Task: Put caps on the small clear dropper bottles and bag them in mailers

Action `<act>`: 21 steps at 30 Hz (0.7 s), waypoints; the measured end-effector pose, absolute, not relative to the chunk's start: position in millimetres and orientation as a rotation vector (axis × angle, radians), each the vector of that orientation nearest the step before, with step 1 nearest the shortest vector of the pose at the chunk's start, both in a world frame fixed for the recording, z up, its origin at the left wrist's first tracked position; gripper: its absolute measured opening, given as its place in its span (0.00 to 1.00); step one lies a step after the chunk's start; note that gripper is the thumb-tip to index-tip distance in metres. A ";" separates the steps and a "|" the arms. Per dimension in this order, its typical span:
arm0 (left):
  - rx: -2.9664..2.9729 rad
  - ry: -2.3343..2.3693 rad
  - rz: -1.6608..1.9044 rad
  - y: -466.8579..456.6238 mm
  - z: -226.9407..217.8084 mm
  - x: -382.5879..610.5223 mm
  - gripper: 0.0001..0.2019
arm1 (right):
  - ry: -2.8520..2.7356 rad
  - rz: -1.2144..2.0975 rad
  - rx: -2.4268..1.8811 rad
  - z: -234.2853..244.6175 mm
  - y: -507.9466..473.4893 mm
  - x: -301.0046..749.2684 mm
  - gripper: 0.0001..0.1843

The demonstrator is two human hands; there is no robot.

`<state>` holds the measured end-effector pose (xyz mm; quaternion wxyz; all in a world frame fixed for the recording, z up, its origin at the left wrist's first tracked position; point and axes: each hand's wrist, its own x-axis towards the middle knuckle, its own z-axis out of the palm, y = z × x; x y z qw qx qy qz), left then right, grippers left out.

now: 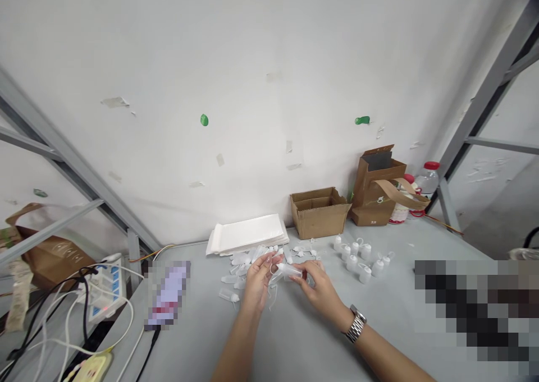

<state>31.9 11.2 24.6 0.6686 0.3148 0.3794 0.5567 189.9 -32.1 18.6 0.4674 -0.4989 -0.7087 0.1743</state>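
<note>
Over the grey table I hold a small translucent plastic bottle (290, 271) between both hands. My right hand (316, 284), with a metal watch on its wrist, is closed around the bottle's body. The fingers of my left hand (260, 278) pinch its white cap end. A thin loop shows by my left fingers. Around and behind my left hand lie several similar bottles, one of them on its side (228, 295) in front. To the right stand several short white bottles (352, 263) with looped caps, upright.
Behind my hands are a stack of white envelopes (248, 233) and an open cardboard box (320, 213). A brown paper bag (374, 191) and a red-capped bottle (428, 177) stand back right. At left are a blurred phone (170, 295), cables and a power strip (107, 289).
</note>
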 end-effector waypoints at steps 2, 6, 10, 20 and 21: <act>0.709 0.857 1.256 11.3 24.8 31.9 0.16 | -1.746 0.417 -1.221 17.3 -31.6 190.1 0.10; 0.771 0.890 1.249 11.4 25.0 31.4 0.16 | -1.803 0.352 -1.200 15.6 -29.8 191.6 0.08; 0.860 0.942 1.241 11.6 23.9 31.9 0.16 | -1.840 0.301 -1.185 14.4 -28.3 192.9 0.07; 0.922 0.934 1.195 9.3 22.0 36.8 0.16 | -1.746 0.450 -1.267 8.3 -27.0 192.6 0.08; 0.907 0.922 1.198 9.1 22.8 36.6 0.17 | -1.717 0.494 -1.289 7.4 -27.1 191.2 0.09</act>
